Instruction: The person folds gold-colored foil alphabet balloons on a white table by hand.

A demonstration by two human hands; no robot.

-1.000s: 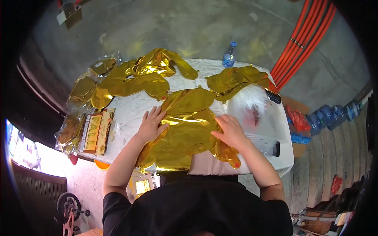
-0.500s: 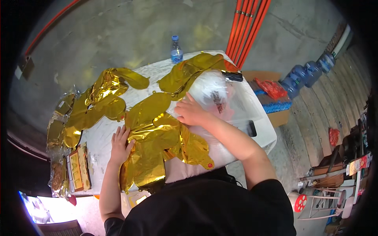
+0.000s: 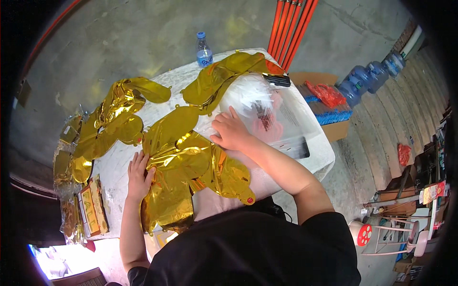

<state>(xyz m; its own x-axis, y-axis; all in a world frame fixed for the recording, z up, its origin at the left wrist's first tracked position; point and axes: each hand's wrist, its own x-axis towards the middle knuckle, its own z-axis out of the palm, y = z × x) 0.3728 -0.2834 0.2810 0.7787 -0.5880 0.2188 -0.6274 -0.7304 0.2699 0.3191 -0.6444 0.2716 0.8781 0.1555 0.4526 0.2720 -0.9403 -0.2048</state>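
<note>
A flattened gold foil balloon with rounded lobes lies across the front of the table, its lower part hanging over the near edge. My left hand rests flat at its left edge, fingers stretched out and thumb on the foil. My right hand is on the table just right of the balloon, beside a clear plastic box with white contents. Its index finger points away from me and the others are loosely bent, with nothing visible in them. Behind it lies another gold foil balloon.
More gold foil and clear wrappers cover the table's left side, with a flat printed box nearer me. A water bottle stands at the back edge. Beyond the right edge are a cardboard carton, large blue water jugs and orange-red poles.
My right hand has shifted slightly right, away from the foil's edge. My left hand stays by the balloon. The whole view has moved a little, so the table appears further left and higher.
</note>
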